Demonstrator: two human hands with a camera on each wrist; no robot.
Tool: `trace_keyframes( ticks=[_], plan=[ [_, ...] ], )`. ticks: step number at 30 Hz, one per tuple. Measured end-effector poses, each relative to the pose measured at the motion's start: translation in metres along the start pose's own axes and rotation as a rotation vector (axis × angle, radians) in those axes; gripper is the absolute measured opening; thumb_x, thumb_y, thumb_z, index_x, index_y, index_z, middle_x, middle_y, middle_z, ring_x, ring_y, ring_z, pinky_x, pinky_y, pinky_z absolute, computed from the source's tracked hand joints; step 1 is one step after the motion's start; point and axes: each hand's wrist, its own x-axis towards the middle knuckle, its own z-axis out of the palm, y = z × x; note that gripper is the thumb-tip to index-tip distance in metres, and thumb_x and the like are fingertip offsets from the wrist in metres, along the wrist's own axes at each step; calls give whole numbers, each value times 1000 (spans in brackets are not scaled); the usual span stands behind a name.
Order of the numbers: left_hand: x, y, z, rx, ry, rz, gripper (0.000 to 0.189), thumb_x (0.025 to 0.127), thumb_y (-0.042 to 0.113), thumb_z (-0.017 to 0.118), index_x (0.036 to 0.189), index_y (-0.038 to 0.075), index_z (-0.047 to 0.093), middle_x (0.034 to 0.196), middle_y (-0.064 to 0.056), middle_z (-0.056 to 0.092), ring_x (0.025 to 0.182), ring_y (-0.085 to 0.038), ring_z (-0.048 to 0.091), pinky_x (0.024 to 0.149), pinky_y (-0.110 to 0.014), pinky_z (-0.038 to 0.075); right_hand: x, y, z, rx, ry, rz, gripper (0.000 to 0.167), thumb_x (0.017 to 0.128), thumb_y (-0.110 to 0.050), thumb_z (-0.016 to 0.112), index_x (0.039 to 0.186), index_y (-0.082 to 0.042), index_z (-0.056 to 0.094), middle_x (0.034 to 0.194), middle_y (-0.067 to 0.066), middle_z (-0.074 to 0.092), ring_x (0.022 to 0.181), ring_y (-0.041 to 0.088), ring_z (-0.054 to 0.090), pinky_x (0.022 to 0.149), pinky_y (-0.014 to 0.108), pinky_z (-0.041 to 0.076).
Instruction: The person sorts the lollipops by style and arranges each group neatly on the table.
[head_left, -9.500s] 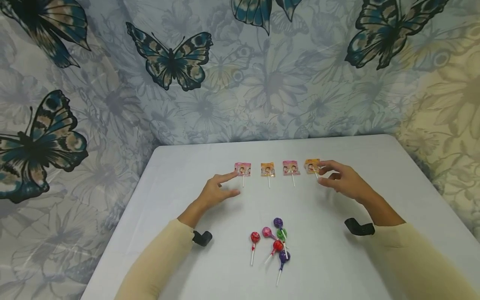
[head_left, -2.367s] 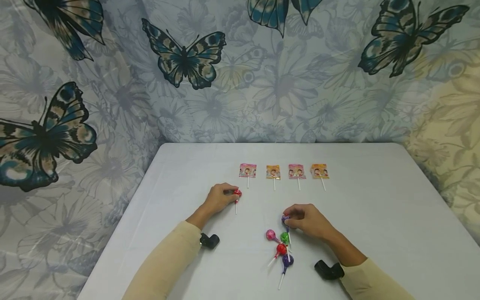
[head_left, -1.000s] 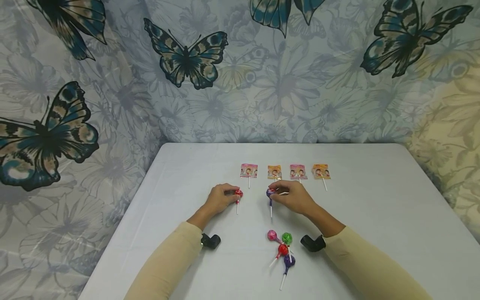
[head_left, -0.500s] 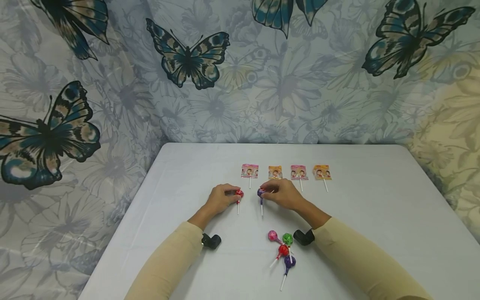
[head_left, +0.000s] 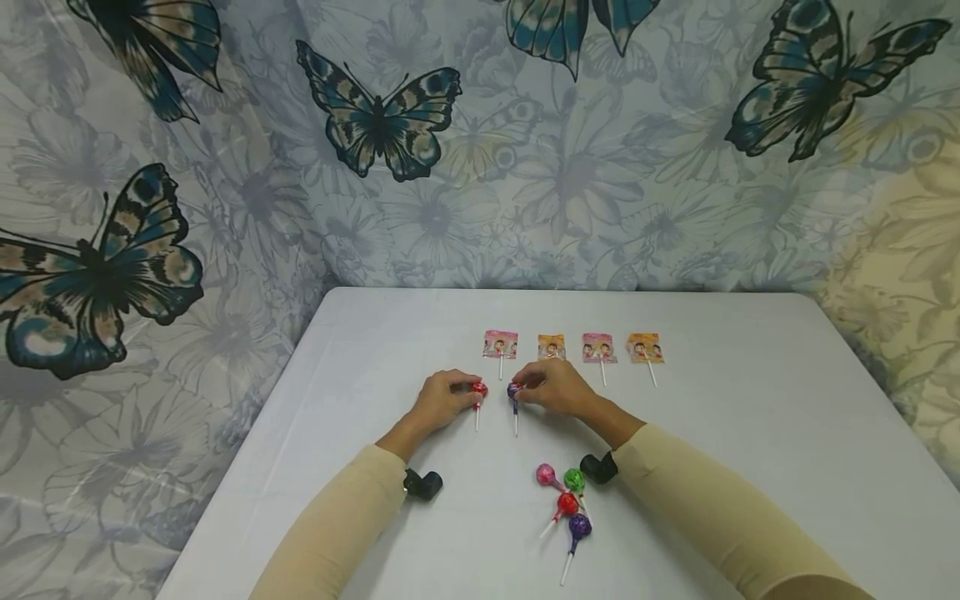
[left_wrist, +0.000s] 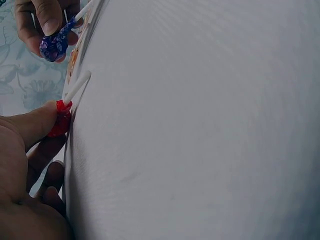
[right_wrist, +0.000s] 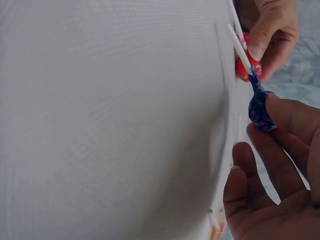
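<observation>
My left hand pinches a red-wrapped lollipop by its round head, with the white stick pointing toward me. To its right, a purple-blue lollipop is pinched between thumb and fingers of my right hand. A small gap separates the two lollipops. Behind the hands lies a row of flat lollipops in square wrappers: pink, orange, pink and orange. The right hand hides the stick of the second one.
Nearer me on the white table lies a loose cluster: a pink lollipop, a green one, a red one and a purple one. A butterfly-patterned cloth hangs behind the table's far edge.
My right hand took the purple lollipop from the cluster, carried it up beneath the row, then slid it left toward the red one. The left hand has stayed at the red lollipop.
</observation>
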Motion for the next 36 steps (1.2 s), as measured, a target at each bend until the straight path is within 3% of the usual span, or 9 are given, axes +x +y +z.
trace_keyframes(
  ticks=[12, 36],
  plan=[
    [-1, 1, 0, 11, -3, -6, 31, 83, 19, 78, 113, 14, 73, 111, 3, 67, 115, -23, 54, 100, -41, 37, 4, 5, 4, -24, -23, 24, 17, 82, -14, 79, 98, -12, 74, 91, -5, 69, 83, 12, 62, 74, 31, 50],
    [-1, 2, 1, 23, 16, -24, 30, 82, 20, 79, 111, 16, 74, 109, 3, 67, 109, -22, 55, 96, -41, 40, 3, 11, 9, -44, 5, 43, 18, 82, -15, 78, 99, -13, 75, 88, -6, 67, 76, 12, 57, 67, 30, 47]
  ],
)
